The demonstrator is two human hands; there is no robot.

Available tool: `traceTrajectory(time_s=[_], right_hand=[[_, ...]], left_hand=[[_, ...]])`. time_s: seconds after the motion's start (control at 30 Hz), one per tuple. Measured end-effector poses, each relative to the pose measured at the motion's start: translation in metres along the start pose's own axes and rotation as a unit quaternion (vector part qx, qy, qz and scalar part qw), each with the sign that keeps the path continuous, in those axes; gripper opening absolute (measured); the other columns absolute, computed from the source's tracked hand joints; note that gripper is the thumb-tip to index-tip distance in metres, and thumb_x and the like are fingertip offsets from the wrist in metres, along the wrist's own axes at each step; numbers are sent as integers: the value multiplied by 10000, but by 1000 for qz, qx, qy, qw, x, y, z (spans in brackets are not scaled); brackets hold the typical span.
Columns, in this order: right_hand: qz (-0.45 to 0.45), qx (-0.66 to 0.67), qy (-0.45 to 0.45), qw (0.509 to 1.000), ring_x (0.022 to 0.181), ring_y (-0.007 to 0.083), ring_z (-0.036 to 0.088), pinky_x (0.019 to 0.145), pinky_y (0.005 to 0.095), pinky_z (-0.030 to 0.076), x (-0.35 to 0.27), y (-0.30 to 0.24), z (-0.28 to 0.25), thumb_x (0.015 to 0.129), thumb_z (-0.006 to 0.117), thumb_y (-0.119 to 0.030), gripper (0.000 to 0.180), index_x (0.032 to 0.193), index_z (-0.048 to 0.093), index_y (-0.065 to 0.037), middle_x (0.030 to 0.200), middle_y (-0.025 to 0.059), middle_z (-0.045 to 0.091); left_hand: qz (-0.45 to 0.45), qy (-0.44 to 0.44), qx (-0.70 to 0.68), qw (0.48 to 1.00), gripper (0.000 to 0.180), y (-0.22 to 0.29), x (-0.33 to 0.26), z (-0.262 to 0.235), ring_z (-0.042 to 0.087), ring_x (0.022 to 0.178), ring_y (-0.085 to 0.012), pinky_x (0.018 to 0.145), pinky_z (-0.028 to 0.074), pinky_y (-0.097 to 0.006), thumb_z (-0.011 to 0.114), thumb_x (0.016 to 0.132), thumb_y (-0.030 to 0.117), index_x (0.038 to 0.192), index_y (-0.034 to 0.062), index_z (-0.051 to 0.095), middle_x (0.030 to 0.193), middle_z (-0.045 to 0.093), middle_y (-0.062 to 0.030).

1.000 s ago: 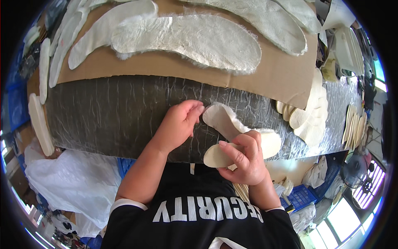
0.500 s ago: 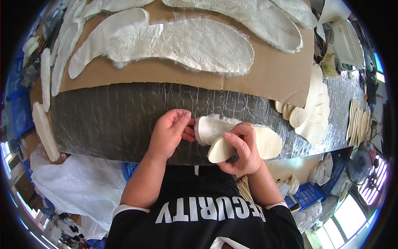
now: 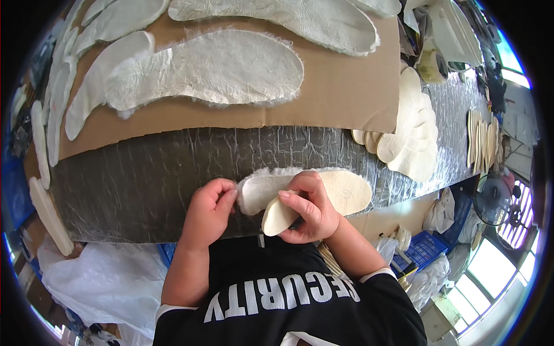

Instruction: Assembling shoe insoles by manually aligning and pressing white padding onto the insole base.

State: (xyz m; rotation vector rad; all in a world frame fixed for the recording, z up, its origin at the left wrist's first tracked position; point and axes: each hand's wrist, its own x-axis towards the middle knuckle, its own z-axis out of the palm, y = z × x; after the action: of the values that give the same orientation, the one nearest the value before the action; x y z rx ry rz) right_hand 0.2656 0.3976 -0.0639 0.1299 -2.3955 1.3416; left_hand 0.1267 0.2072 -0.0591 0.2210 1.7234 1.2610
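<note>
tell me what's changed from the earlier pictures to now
The near fleece has swung its left end toward the black shirt. The left hand moved along with it, now at that end; whether it grips is unclear. The right hand still holds the cream insole. The fleeces stayed on the cardboard.

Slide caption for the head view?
Right hand holds a cream insole; left hand is at a white fleecy piece's edge.
</note>
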Motion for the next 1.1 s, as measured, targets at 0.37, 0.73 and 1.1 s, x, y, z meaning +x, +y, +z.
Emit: traceTrajectory(time_s=[0.37, 0.73, 1.1], right_hand=[[55, 51, -13, 997, 940, 295, 488, 789, 390, 450, 4, 1, -6, 635, 781, -230, 711, 1276, 547, -31, 1038, 135, 482], [90, -3, -72, 993, 965, 319, 473, 851, 421, 427, 14, -3, -4, 574, 816, -213, 761, 1267, 548, -45, 1070, 140, 497], [105, 1, -80, 991, 968, 319, 479, 860, 419, 423, 10, -2, -3, 591, 813, -240, 756, 1268, 542, -41, 1081, 149, 486]], left_hand=[[30, -48, -165, 985, 111, -10, 5, -3, 560, 833, -72, 778, 469, -231, 531, 968, 57, 987, -25, 603, 898, 628, -16], [93, -108, -163, 976, 122, -3, 5, 0, 560, 905, -85, 836, 456, -245, 520, 975, 68, 990, -18, 604, 976, 645, -45], [117, -116, -163, 973, 125, -2, 7, 1, 560, 898, -82, 833, 466, -246, 521, 971, 51, 1015, -31, 604, 966, 650, -48]])
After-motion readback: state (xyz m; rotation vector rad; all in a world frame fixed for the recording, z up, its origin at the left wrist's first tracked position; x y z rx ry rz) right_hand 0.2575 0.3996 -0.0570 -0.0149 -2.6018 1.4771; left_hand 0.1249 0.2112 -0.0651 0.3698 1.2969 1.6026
